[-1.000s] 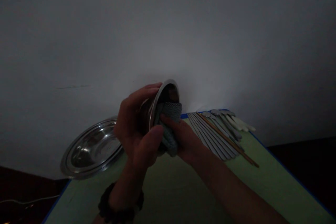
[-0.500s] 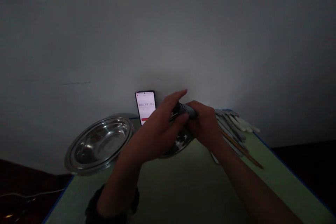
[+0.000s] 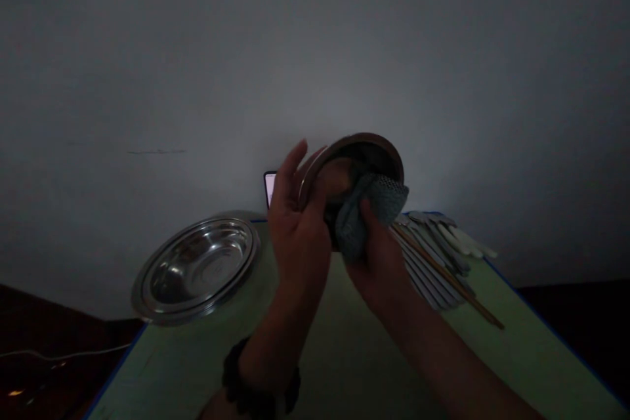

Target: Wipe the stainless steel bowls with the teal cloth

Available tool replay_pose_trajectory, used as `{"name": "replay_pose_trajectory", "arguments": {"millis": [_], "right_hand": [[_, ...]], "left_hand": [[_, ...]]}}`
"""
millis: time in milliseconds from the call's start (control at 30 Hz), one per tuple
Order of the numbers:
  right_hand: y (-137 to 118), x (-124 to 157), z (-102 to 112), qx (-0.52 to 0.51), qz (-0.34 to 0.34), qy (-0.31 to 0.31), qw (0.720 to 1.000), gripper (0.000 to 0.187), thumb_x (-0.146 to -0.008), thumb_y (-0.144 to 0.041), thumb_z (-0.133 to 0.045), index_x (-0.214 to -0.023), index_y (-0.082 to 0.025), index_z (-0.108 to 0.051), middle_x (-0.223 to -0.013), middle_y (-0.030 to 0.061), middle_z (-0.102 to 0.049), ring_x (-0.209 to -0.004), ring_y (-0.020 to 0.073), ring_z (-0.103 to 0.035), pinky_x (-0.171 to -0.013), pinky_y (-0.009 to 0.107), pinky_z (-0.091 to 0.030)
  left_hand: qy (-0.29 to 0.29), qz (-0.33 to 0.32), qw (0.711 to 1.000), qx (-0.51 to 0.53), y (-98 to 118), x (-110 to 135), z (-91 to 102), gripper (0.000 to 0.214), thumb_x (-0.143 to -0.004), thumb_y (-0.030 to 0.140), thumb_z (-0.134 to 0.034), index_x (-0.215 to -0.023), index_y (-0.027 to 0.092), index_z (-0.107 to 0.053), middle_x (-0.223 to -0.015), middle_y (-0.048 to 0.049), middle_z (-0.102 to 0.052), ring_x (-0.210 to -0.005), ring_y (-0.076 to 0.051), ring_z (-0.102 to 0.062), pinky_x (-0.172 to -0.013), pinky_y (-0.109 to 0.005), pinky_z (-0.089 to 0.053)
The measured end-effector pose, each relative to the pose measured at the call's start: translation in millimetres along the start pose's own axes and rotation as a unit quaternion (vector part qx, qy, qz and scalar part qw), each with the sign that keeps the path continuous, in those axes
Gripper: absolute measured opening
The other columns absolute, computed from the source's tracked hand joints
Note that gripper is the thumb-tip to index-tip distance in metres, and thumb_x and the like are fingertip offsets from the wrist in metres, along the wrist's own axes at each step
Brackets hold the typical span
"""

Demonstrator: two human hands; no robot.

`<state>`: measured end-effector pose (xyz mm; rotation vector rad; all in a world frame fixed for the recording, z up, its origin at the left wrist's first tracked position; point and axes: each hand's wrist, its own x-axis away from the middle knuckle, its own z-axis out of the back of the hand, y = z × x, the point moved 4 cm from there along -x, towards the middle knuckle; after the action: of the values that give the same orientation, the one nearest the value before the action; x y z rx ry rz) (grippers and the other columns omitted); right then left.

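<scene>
A round metal bowl (image 3: 367, 138) is held up above the table, tilted so that its inside faces me. My left hand (image 3: 300, 230) grips its left rim, thumb on the near side and fingers behind. In my right hand (image 3: 381, 256) is a bunched grey-blue cloth (image 3: 374, 207), pressed at the bowl's lower right opening. The cloth and the hand cover much of the bowl's lower part.
Nested metal basins (image 3: 197, 269) stand at the table's left. Behind my left hand a phone (image 3: 270, 187) leans on the wall, mostly hidden. To the right lie brown chopsticks (image 3: 457, 282), several metal utensils (image 3: 423, 275) and white spoons (image 3: 462, 239) on the green table (image 3: 522, 348).
The bowl has come up from low between my hands and now faces me. My left hand has turned upright on its rim, covering more of the phone. More of the cloth shows.
</scene>
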<state>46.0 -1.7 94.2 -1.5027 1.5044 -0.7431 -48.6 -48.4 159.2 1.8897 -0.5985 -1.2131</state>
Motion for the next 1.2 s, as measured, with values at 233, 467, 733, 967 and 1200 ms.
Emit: {"name": "replay_pose_trajectory", "arguments": {"millis": [233, 467, 733, 967, 1200], "right_hand": [[14.1, -3.0, 0.1, -0.082, -0.080, -0.026, 0.993, 0.029, -0.078, -0.032, -0.061, -0.104, -0.020, -0.062, -0.115, 0.0068, -0.068, -0.103, 0.0204, -0.066, -0.089, 0.035, -0.053], [-60.3, -17.1, 28.3, 0.327, 0.173, -0.034, 0.929, 0.016, -0.071, -0.033, -0.070, -0.078, -0.018, -0.069, -0.072, 0.0011, -0.071, -0.068, 0.0178, -0.064, -0.060, 0.029, -0.049], [-72.3, -12.8, 30.1, 0.439, 0.320, -0.015, 0.840, 0.009, -0.069, -0.020, -0.064, -0.079, -0.021, -0.065, -0.072, -0.0013, -0.067, -0.065, 0.0151, -0.059, -0.063, 0.027, -0.046], [-27.7, -23.8, 30.0, 0.230, 0.131, 0.031, 0.964, 0.035, -0.082, -0.048, -0.055, -0.093, -0.017, -0.067, -0.093, 0.0080, -0.071, -0.090, 0.0227, -0.065, -0.080, 0.037, -0.051], [-19.1, -36.1, 36.7, 0.210, 0.062, 0.035, 0.975, 0.056, -0.084, -0.054, -0.050, -0.127, -0.019, -0.051, -0.125, 0.0138, -0.059, -0.119, 0.0271, -0.054, -0.099, 0.049, -0.044]], "left_hand": [[-0.030, 0.040, 0.998, 0.033, -16.6, 5.0, -9.9, 0.044, -0.079, 0.013, -0.057, -0.121, 0.028, -0.056, -0.125, 0.0008, -0.062, -0.121, -0.022, -0.054, -0.102, -0.034, -0.043], [-0.185, 0.100, 0.973, -0.099, 15.4, -6.6, 13.6, 0.032, -0.079, 0.026, -0.065, -0.110, 0.025, -0.065, -0.106, -0.0022, -0.070, -0.096, -0.024, -0.064, -0.083, -0.033, -0.050], [-0.285, 0.123, 0.921, -0.236, 8.7, 13.1, 0.8, 0.030, -0.085, 0.046, -0.056, -0.101, 0.024, -0.068, -0.086, -0.0034, -0.071, -0.077, -0.023, -0.063, -0.071, -0.031, -0.047], [-0.118, 0.054, 0.982, -0.139, 0.6, -2.2, 0.6, 0.037, -0.091, 0.048, -0.046, -0.118, 0.027, -0.060, -0.122, -0.0023, -0.063, -0.116, -0.022, -0.054, -0.099, -0.032, -0.039], [-0.020, 0.092, 0.987, -0.129, -22.0, -21.3, 28.3, 0.050, -0.085, 0.045, -0.057, -0.133, 0.037, -0.045, -0.136, 0.0001, -0.053, -0.132, -0.025, -0.040, -0.107, -0.039, -0.037]]}}
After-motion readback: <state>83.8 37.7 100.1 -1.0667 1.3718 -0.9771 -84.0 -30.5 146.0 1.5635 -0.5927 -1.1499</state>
